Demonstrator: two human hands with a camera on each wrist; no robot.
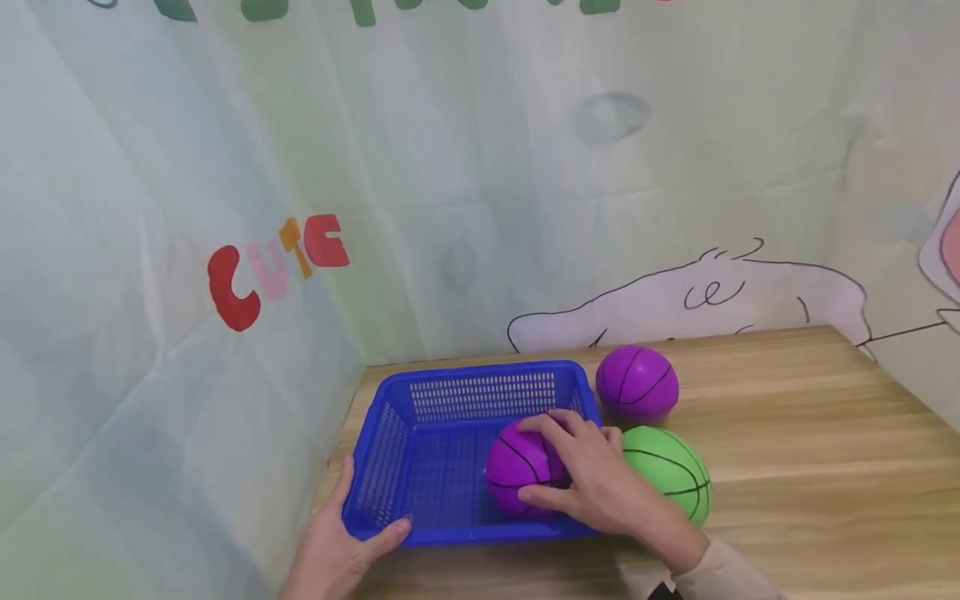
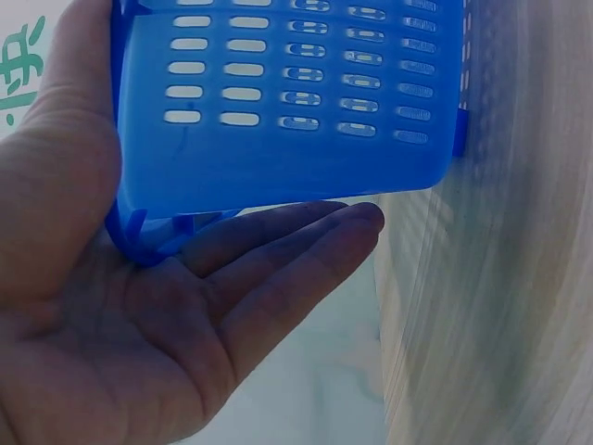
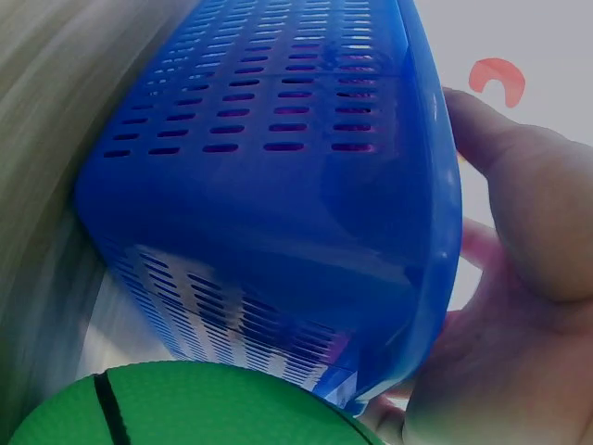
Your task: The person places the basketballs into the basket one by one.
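Observation:
A blue plastic basket (image 1: pixel 450 535) with slotted walls stands on the wooden table. My left hand (image 1: pixel 333 533) holds its front left corner, thumb over the rim and fingers along the outer wall; the left wrist view shows that hand (image 2: pixel 120 306) around the corner from close up. Over the basket's right end, my right hand (image 1: pixel 600 483) grips a purple ball (image 1: pixel 513 471) with black lines, thumb in front and fingers over its top. In the right wrist view the basket wall (image 3: pixel 278 204) hides most of that ball.
A second purple ball (image 1: pixel 637 383) rests on the table (image 1: pixel 810 433) just beyond the basket's right side. Nearer, a green ball (image 1: pixel 667 471) sits beside the right forearm, partly covered by the hand. A printed curtain (image 1: pixel 465 183) hangs behind and to the left.

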